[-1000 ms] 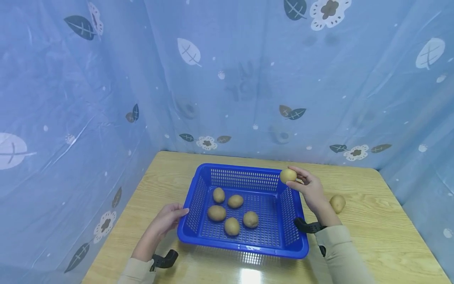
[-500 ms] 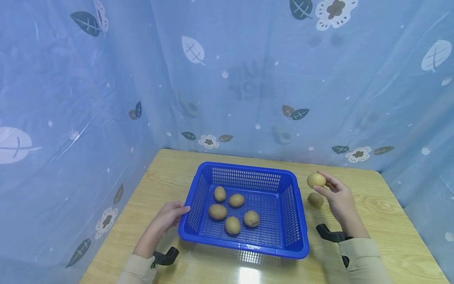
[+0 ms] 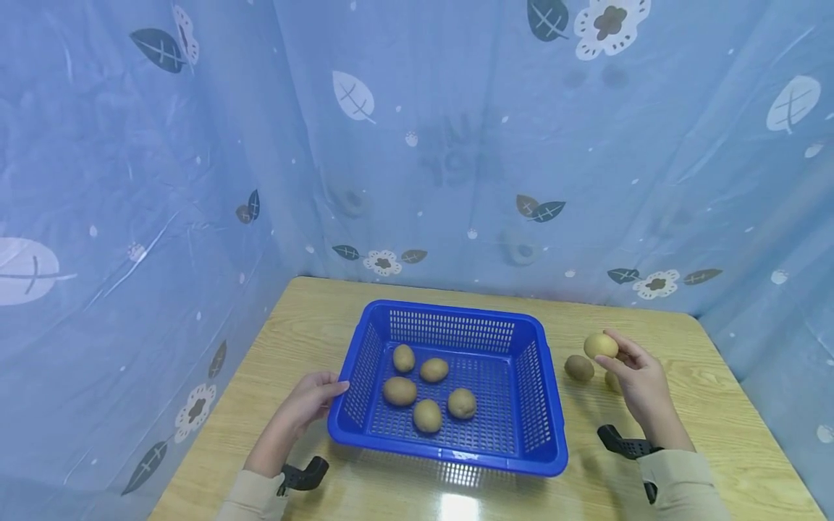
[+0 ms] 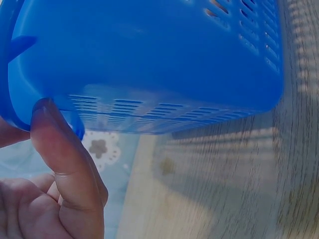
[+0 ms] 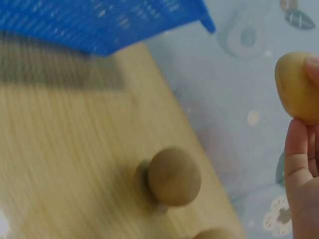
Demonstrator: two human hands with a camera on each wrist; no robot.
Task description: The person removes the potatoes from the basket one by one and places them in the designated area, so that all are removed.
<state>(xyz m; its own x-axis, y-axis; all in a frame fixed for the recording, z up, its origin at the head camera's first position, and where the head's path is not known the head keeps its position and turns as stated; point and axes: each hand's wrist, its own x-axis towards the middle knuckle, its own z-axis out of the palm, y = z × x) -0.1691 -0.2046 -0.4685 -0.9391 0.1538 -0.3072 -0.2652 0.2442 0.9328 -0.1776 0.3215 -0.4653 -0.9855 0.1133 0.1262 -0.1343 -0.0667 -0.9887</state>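
Observation:
My left hand (image 3: 311,399) grips the left rim of a blue plastic basket (image 3: 449,454), with its thumb over the edge. The left wrist view shows the curled fingers (image 4: 70,164) at the basket's rim. Several potatoes (image 3: 399,391) lie on the basket floor, mostly towards its left. To the right of the basket, my right hand (image 3: 641,380) pinches a yellowish potato (image 3: 600,346) between thumb and fingers, held above the table. Below it on the tabletop rest a browner potato (image 3: 579,367) and another potato (image 3: 612,382), the latter partly hidden by the hand.
The wooden table (image 3: 723,427) reaches back to a blue patterned curtain (image 3: 456,181), which hangs behind it and along both sides. Black wrist mounts (image 3: 305,474) are strapped on both arms. Bright light reflects off the table's front.
The right hand has carried the potato from over the basket's right rim rightward, then slightly lower, above the loose potatoes. The left hand and basket stay nearly still.

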